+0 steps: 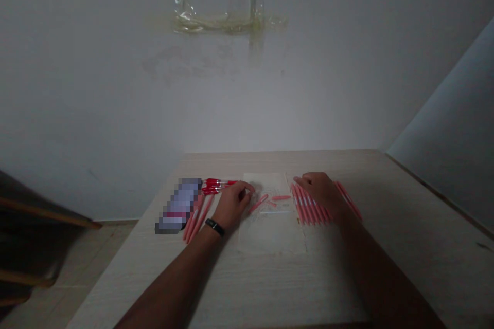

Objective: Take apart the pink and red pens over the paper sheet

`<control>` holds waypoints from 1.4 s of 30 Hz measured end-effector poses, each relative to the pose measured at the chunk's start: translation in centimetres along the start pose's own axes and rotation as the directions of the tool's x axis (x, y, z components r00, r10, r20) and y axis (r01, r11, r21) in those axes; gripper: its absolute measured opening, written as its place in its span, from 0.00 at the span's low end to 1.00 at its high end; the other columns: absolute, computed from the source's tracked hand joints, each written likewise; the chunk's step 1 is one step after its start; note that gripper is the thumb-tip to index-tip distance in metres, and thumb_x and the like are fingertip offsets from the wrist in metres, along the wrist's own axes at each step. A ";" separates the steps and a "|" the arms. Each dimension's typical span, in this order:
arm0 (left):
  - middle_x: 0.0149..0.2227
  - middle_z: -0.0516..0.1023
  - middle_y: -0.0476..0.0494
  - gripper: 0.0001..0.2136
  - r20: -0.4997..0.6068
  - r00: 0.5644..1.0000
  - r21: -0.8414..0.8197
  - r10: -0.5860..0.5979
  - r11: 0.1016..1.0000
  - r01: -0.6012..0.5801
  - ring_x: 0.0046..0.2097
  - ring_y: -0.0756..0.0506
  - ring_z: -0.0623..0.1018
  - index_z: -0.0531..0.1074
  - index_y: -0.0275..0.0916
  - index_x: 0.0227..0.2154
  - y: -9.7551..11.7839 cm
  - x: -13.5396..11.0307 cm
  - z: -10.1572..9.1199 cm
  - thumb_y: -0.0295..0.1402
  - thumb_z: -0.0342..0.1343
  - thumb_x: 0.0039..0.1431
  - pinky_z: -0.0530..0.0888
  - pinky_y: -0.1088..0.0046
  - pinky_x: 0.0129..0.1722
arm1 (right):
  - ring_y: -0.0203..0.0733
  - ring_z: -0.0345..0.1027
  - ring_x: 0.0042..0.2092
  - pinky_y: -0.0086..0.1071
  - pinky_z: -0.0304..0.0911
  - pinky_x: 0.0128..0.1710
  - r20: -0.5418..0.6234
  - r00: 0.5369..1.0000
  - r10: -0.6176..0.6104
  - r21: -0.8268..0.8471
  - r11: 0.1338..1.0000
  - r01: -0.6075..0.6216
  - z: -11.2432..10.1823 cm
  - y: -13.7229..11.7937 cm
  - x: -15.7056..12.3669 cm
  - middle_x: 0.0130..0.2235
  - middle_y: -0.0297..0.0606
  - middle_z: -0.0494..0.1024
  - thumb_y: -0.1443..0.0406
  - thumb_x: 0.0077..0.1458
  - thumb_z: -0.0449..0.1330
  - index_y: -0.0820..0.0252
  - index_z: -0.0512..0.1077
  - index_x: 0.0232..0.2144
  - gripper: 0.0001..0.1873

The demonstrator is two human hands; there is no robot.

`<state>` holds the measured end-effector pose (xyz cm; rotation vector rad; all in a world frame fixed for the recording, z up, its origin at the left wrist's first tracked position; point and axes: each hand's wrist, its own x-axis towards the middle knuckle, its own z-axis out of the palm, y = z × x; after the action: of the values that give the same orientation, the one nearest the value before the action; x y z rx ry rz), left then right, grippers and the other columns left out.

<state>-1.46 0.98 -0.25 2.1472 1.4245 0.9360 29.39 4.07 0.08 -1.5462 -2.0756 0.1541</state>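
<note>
My left hand [235, 200], a dark band on its wrist, rests on the pale wooden table [386, 226] with its fingers curled near a bunch of red pens [216, 185]; whether it grips one I cannot make out. My right hand [320, 191] lies palm down on a row of several pink pen barrels [309, 209]. Between my hands is a pale sheet [270, 234] with a pink pen barrel [258, 204], a small pink piece [281, 198] and a thin white refill [276, 212] on it.
More pink barrels [196, 220] lie left of my left wrist beside a blurred-out flat pack [179, 205]. A few further barrels [349, 199] lie right of my right hand. A grey wall with old tape [227, 20] stands behind; a dark chair [27, 236] is at the left.
</note>
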 end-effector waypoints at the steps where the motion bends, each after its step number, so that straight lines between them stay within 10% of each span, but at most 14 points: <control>1: 0.27 0.71 0.48 0.09 0.005 1.000 0.002 0.016 1.000 -0.016 0.29 0.47 0.70 0.77 0.38 0.38 0.1 0.0 0.1 0.31 0.52 0.60 0.63 0.73 0.30 | 0.34 0.52 0.22 0.31 0.43 0.27 0.002 1.000 0.004 0.005 1.000 -0.004 0.2 -0.3 -0.1 0.17 0.29 0.60 0.51 0.62 0.54 0.58 0.59 0.15 0.28; 16: 0.36 0.73 0.41 0.12 0.124 0.980 0.183 0.153 0.968 -0.174 0.37 0.45 0.73 0.79 0.41 0.33 1.3 0.0 2.4 0.40 0.54 0.65 0.67 0.72 0.36 | 0.38 0.71 0.32 0.29 0.55 0.31 0.290 0.945 -0.148 0.068 0.989 0.134 2.6 -6.0 -1.2 0.32 0.36 0.78 0.61 0.57 0.64 0.56 0.79 0.30 0.07; 42: 0.32 0.77 0.44 0.08 0.040 0.999 -0.045 0.035 0.998 -0.033 0.32 0.47 0.72 0.74 0.37 0.33 1.5 0.1 1.5 0.36 0.55 0.61 0.66 0.72 0.32 | 0.39 0.71 0.35 0.29 0.60 0.35 0.221 0.963 -0.154 0.208 0.972 0.107 2.6 -6.4 -1.5 0.33 0.37 0.78 0.65 0.59 0.61 0.58 0.75 0.33 0.03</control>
<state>0.55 0.50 -0.30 2.1519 1.3392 0.9222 22.94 1.14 -0.13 -1.3213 -2.2610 0.4987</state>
